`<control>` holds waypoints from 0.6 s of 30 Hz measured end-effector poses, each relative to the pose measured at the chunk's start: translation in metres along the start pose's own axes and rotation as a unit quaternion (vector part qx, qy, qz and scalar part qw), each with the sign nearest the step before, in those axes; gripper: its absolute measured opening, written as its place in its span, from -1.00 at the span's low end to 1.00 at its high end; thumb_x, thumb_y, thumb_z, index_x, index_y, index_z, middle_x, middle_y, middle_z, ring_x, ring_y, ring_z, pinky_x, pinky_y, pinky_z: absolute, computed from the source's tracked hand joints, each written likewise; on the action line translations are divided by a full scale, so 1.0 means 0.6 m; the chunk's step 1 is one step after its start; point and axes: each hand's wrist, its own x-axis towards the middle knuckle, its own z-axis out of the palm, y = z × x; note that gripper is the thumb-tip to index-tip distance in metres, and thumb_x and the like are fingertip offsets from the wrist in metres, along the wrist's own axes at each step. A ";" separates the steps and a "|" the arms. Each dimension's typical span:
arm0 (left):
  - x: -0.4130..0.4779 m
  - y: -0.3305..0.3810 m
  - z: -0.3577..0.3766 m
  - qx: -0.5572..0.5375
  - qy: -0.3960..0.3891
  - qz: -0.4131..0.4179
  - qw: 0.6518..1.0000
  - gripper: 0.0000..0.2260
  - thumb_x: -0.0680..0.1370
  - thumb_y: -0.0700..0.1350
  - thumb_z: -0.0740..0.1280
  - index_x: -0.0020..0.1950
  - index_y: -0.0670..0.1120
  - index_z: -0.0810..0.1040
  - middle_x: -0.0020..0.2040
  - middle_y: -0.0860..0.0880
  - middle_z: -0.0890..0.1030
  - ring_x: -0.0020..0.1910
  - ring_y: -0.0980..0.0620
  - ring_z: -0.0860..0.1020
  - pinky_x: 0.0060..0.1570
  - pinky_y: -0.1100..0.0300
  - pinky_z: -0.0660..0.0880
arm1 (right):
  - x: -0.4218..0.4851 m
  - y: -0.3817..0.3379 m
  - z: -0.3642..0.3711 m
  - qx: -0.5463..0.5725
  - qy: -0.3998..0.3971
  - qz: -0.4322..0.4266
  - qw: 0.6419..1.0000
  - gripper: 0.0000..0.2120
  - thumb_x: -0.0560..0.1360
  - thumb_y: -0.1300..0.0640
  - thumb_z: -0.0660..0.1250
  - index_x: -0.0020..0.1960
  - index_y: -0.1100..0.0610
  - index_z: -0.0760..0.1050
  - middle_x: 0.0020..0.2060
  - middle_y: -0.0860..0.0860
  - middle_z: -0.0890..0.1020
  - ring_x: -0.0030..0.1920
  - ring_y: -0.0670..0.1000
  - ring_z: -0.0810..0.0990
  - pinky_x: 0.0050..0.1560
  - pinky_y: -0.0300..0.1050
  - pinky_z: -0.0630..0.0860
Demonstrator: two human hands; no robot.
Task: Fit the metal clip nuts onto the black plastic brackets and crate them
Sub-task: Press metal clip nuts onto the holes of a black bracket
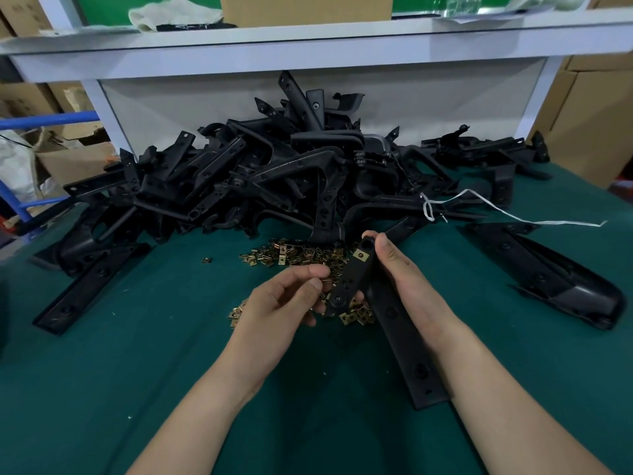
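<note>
green table point(137, 371): right hand point(407, 286) grips a bracket point(352, 279), left hand point(284, 303) pinches a clip nut point(329, 278).

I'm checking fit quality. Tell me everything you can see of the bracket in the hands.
The bracket is a flat matte-black plastic strip with round holes, tilted, upper end away. One brass clip nut sits near that end. The right hand grips its top; left hand fingers touch its lower end.

Clip nuts point(298, 257) before bracket pile point(274, 173)
</note>
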 end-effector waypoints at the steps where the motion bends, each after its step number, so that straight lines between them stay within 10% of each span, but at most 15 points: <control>1: 0.000 -0.001 0.000 0.000 -0.001 0.005 1.000 -0.81 0.65 -0.14 0.32 0.14 0.10 0.67 -0.20 0.10 0.64 -0.23 0.16 0.58 -0.21 0.37 0.49 | -0.001 -0.001 0.001 -0.001 0.001 0.001 1.000 -0.58 0.49 -0.33 0.34 0.23 -0.13 0.58 -0.12 0.04 0.68 -0.20 -0.02 0.66 -0.14 -0.17 0.61; 18: -0.001 0.003 0.000 0.024 -0.020 0.030 0.999 -0.78 0.63 -0.14 0.33 0.10 0.18 0.68 -0.28 0.13 0.61 -0.26 0.17 0.54 -0.22 0.41 0.46 | -0.003 -0.005 0.004 -0.036 0.023 0.010 0.999 -0.61 0.49 -0.32 0.31 0.19 -0.15 0.60 -0.11 0.03 0.70 -0.16 -0.01 0.68 -0.15 -0.24 0.61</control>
